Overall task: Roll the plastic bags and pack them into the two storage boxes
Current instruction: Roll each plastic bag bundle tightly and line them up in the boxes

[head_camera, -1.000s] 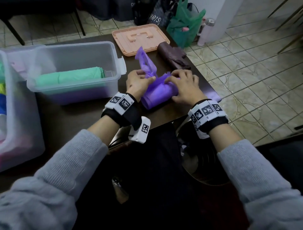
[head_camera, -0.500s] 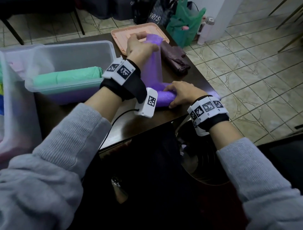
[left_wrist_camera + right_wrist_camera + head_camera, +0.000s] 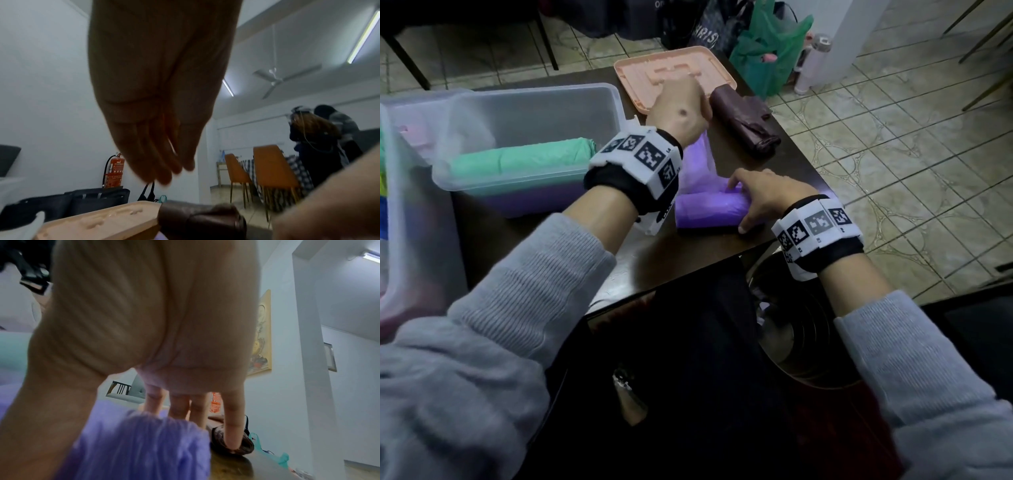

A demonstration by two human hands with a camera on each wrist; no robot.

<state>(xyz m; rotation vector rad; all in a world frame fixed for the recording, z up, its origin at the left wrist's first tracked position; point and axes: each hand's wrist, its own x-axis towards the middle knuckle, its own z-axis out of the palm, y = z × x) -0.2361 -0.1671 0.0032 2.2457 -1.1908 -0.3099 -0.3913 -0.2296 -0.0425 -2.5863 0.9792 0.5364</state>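
Two clear storage boxes sit to the left of the left hand point(image 3: 677, 109): the big one point(image 3: 400, 240) at the picture's edge, and the smaller storage box point(image 3: 530, 113), which already holds a green roll point(image 3: 524, 161) on top of a purple one. Both hands work over the dark surface point(image 3: 784, 150).

Beyond the left hand lies a peach lid point(image 3: 633, 73), and just to its right a brown rolled bag point(image 3: 746, 120).

The purple bag point(image 3: 710, 214) is partly rolled. Its rolled part lies under the right hand point(image 3: 767, 195), whose spread fingers press down on it, with the thumb at its near end. The loose tail point(image 3: 697, 164) runs from the roll away toward the left hand. The left hand is stretched out flat, fingers straight and together in the wrist view, and seems to smooth the tail against the surface; whether it actually touches the film I cannot tell.

Risks, as I judge them:
- If the right hand eases its pressure, the springy film may unwind and the roll loosen.
- If the tail stays creased or skewed, the roll may go cone-shaped and fit badly beside the green one.
- The roll lies near the surface's front edge, so a careless push toward the body could send it off.
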